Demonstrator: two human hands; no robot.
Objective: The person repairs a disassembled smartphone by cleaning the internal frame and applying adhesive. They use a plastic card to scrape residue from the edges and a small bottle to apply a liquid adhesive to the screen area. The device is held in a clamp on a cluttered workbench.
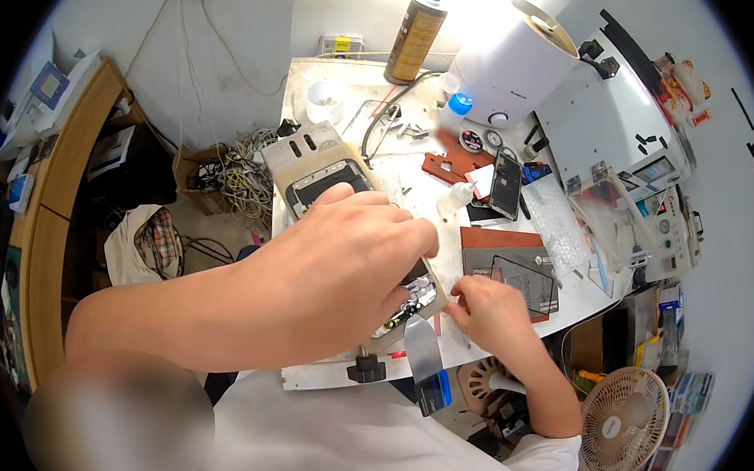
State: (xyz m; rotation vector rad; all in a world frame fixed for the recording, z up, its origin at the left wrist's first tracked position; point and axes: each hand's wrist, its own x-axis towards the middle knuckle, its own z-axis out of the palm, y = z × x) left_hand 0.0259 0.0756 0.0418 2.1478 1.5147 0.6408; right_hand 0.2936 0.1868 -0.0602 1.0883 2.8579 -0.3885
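My left hand (369, 253) lies across a metal fixture (302, 145) that holds an opened phone (323, 183). Its fingers are curled down, and what they grip is hidden. Exposed shiny internal parts of the phone (402, 313) show below it, with a thin bare metal strip (424, 352) hanging toward the bench's front edge. My right hand (483, 311) is beside the fixture's lower right corner, fingers bent and close together; I cannot make out what is between them. A black clamp knob (367, 368) sticks out at the front.
The white bench (304, 73) holds a spray can (414, 39), white cylinder (505, 67), small bottle (453, 199), second phone (505, 184), grey-red pad (501, 237) and machine (675, 237). Wooden shelving (64, 201) and tangled cables (229, 175) are left, a fan (621, 419) low right.
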